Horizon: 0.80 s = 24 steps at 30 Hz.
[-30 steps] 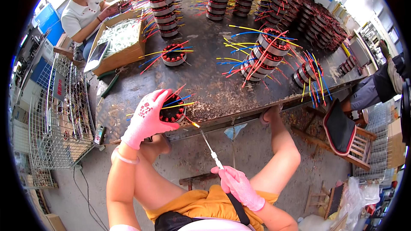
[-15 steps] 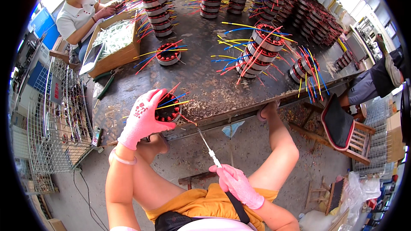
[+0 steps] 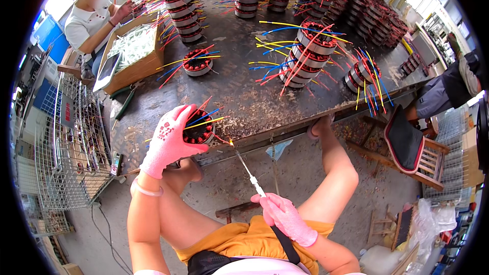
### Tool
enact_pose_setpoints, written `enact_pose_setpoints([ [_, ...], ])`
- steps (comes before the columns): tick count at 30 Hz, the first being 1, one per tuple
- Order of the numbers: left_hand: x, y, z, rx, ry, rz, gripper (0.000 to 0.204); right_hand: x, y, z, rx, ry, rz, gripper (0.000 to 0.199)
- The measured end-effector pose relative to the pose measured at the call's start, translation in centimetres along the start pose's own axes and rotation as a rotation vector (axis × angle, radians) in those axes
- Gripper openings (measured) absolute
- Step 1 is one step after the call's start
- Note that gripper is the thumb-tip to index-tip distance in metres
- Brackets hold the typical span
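Observation:
My left hand (image 3: 167, 140), in a pink glove, grips a motor stator (image 3: 199, 133) at the table's near edge. Dark inside with red around its rim, the stator has red, blue and yellow leads. One red lead reaches out to the right, past the edge. In my right hand (image 3: 288, 219), also gloved in pink, is a slim tool (image 3: 245, 167) with a white handle and a thin metal shaft. Its tip meets the end of that red lead, where a small orange-yellow glow shows. Whether this is a flame or hot metal is hard to tell.
A single stator (image 3: 197, 64) lies beyond my left hand; stacked stators (image 3: 305, 61) stand to its right. Pliers (image 3: 127, 99) and a box of white tubes (image 3: 135, 69) sit at left. A co-worker (image 3: 89, 25) sits behind the box. A chair (image 3: 407, 145) stands at right.
A bright orange glow has appeared at the tool tip and wire end. The tip has shifted slightly up and left. My left hand keeps its hold on the stator.

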<state>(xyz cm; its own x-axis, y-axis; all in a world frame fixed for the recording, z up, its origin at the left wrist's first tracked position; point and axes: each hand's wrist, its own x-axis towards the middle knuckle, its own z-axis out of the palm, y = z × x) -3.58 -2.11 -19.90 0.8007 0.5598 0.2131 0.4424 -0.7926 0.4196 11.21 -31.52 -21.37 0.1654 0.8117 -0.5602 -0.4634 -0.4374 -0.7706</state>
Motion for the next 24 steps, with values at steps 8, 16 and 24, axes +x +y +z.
enact_pose_setpoints([
  [8,0.0,0.3,-0.1,-0.009,-0.009,-0.002,0.092,0.3,-0.5,0.2,0.003,-0.012,0.017,0.031],
  [16,0.1,0.2,0.1,0.016,-0.003,0.015,0.092,0.5,0.7,-0.1,0.033,-0.001,-0.015,0.032],
  [24,0.1,0.2,0.1,0.023,-0.014,-0.001,0.093,0.6,0.5,0.0,0.012,0.004,-0.03,0.031],
])
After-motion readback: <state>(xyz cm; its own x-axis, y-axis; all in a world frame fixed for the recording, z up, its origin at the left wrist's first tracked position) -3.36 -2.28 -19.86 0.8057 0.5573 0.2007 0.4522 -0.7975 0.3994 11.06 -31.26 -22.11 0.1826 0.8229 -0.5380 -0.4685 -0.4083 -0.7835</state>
